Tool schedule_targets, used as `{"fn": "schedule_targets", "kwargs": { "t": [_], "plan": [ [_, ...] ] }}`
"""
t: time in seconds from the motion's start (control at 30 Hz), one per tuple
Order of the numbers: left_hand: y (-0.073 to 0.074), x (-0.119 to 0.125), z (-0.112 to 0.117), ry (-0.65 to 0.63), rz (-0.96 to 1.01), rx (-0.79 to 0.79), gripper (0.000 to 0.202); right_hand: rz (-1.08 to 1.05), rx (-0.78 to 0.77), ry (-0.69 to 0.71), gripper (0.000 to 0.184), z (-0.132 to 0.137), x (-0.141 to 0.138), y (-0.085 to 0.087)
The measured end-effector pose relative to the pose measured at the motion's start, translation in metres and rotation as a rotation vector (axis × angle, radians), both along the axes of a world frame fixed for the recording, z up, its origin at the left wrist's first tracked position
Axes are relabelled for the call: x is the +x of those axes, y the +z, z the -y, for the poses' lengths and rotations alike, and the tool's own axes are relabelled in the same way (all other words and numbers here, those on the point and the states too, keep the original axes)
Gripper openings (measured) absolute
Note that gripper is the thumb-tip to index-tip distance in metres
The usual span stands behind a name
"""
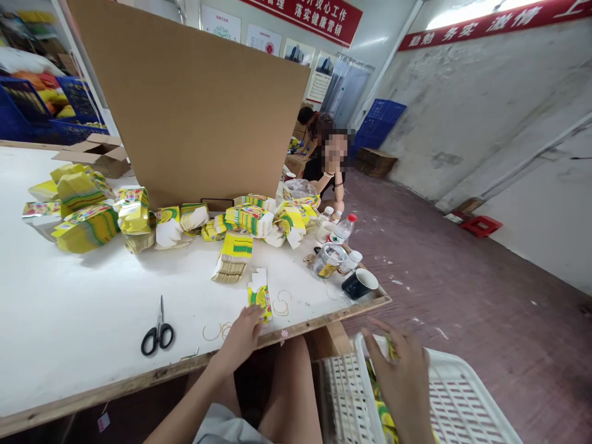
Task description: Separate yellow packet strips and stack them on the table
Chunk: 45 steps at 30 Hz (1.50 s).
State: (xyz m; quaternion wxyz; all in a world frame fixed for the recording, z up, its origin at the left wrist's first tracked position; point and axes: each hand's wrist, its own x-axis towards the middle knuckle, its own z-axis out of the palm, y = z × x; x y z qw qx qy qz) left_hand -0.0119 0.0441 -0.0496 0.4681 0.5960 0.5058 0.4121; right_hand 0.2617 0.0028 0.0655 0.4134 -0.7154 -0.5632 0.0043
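At the table's front edge my left hand [246,330] has its fingers closed on the near end of a flattened yellow-green carton [259,297], which has white flaps at its far end. My right hand [401,364] is over the white plastic basket [467,394], with fingers stretched and apart, slightly blurred. Yellow-green packets [385,416] lie inside the basket, partly hidden by that hand. A bit of yellow shows by its thumb; I cannot tell whether it is touched. Beyond my left hand sits a stack of folded cartons [235,251]. Rubber bands [281,303] lie close to the carton.
Black-handled scissors [158,333] lie on the white table [92,314]. Bundled cartons [87,225] line up before a tall cardboard sheet [198,111]. A dark mug [358,285], a clear jar [327,262] and bottles [345,229] crowd the right corner. A person [330,166] sits beyond; another bends behind.
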Motion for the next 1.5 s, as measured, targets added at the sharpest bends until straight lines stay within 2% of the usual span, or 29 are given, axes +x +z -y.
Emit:
{"fn": "schedule_targets", "kwargs": {
  "t": [0.07, 0.1, 0.17, 0.23, 0.3, 0.37, 0.43, 0.6, 0.7, 0.87, 1.0, 1.07, 1.13, 1.3, 1.4, 1.5],
  "plan": [
    [-0.017, -0.003, -0.001, 0.002, -0.038, -0.007, 0.037, -0.228, -0.172, 0.075, 0.046, -0.01, -0.011, -0.015],
    [-0.024, -0.003, 0.0, -0.002, -0.052, -0.009, 0.039, -0.37, -0.277, 0.131, 0.042, -0.019, -0.025, -0.027],
    [-0.033, -0.002, 0.003, -0.012, -0.07, -0.006, 0.044, -0.455, -0.408, 0.228, 0.028, -0.041, -0.062, -0.057],
    [-0.037, 0.0, 0.007, -0.023, -0.079, 0.005, 0.046, -0.483, -0.525, 0.276, 0.018, -0.065, -0.1, -0.087],
    [-0.037, -0.001, 0.009, -0.04, -0.081, 0.018, 0.046, -0.487, -0.627, 0.287, 0.021, -0.084, -0.127, -0.108],
    [-0.036, -0.004, 0.009, -0.057, -0.079, 0.027, 0.044, -0.489, -0.701, 0.284, 0.027, -0.095, -0.139, -0.12],
    [-0.036, -0.006, 0.007, -0.064, -0.074, 0.027, 0.041, -0.491, -0.751, 0.277, 0.031, -0.099, -0.14, -0.125],
    [-0.037, -0.006, 0.007, -0.048, -0.014, 0.003, 0.037, -0.509, -0.827, 0.279, 0.03, -0.101, -0.137, -0.127],
    [-0.036, -0.004, 0.009, -0.014, 0.058, -0.013, 0.035, -0.551, -0.81, 0.276, 0.031, -0.104, -0.14, -0.128],
    [-0.031, -0.009, 0.009, 0.142, 0.244, -0.049, 0.034, -0.669, -0.646, 0.25, 0.027, -0.096, -0.137, -0.126],
    [-0.017, -0.017, 0.002, 0.302, 0.472, -0.09, 0.039, -0.854, -0.476, 0.284, 0.029, -0.076, -0.132, -0.116],
    [-0.005, -0.018, -0.001, 0.271, 0.606, -0.133, 0.046, -0.958, -0.416, 0.327, 0.038, -0.063, -0.133, -0.109],
    [0.008, -0.016, -0.002, 0.176, 0.726, -0.18, 0.051, -1.044, -0.38, 0.362, 0.045, -0.051, -0.137, -0.102],
    [0.033, -0.01, 0.004, -0.018, 0.892, -0.258, 0.052, -1.154, -0.362, 0.407, 0.043, -0.035, -0.144, -0.084],
    [0.04, -0.011, 0.007, -0.042, 0.913, -0.281, 0.05, -1.157, -0.36, 0.44, 0.041, -0.032, -0.144, -0.073],
    [0.043, -0.013, 0.008, -0.012, 0.892, -0.284, 0.046, -1.125, -0.351, 0.468, 0.039, -0.029, -0.146, -0.064]
  ]
}}
